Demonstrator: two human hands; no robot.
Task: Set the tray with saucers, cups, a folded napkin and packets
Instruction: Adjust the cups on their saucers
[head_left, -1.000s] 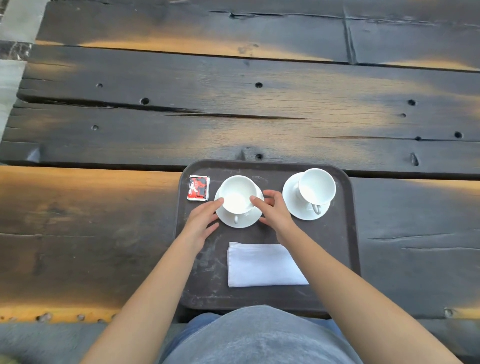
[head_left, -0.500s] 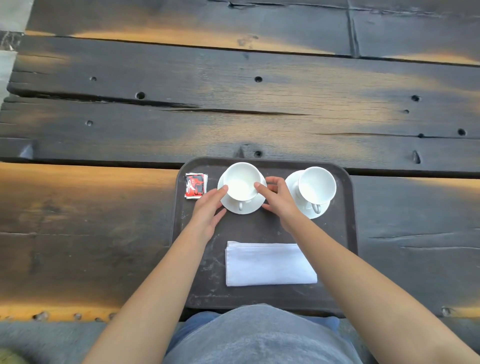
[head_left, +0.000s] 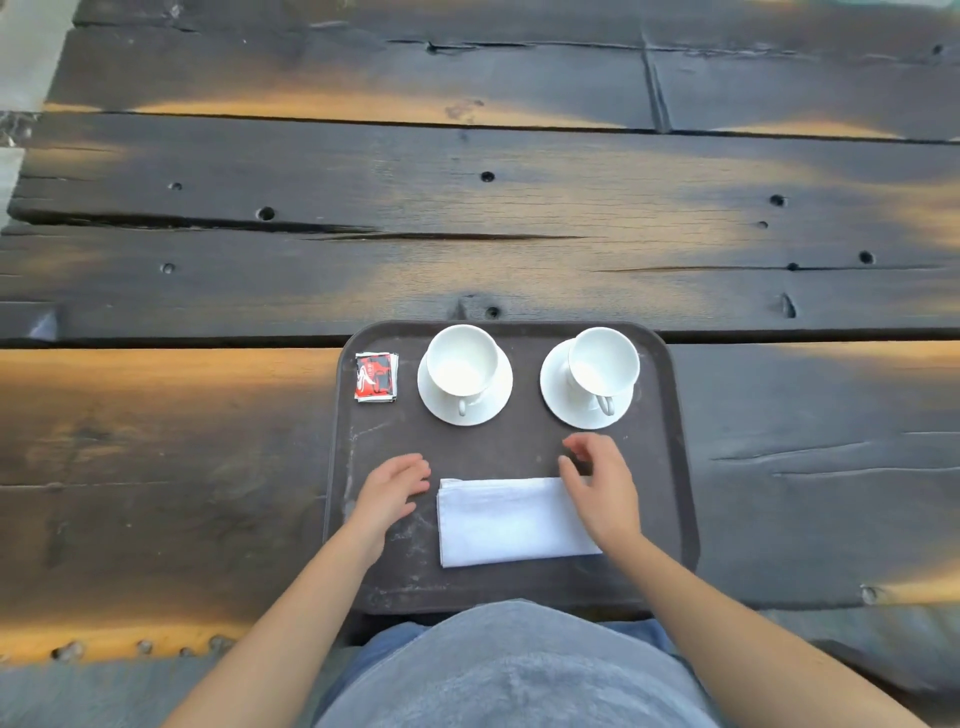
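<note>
Both hands have left the left cup (head_left: 462, 358) and its saucer (head_left: 435, 401), which they flanked half a second ago, and have drawn back toward the person's body. The left hand (head_left: 392, 488) hovers over bare tray (head_left: 498, 447) just left of the folded napkin (head_left: 509, 519), fingers loosely curled and holding nothing. The right hand (head_left: 597, 488) lies over the napkin's far right corner, fingers relaxed and slightly spread. It grips nothing, though it may be brushing the cloth; the view does not settle that. The left cup stands on its saucer at the tray's far edge, well clear of both hands. It sits between the red packets (head_left: 376, 376) and the right cup (head_left: 602, 361) on the right saucer (head_left: 555, 395).
</note>
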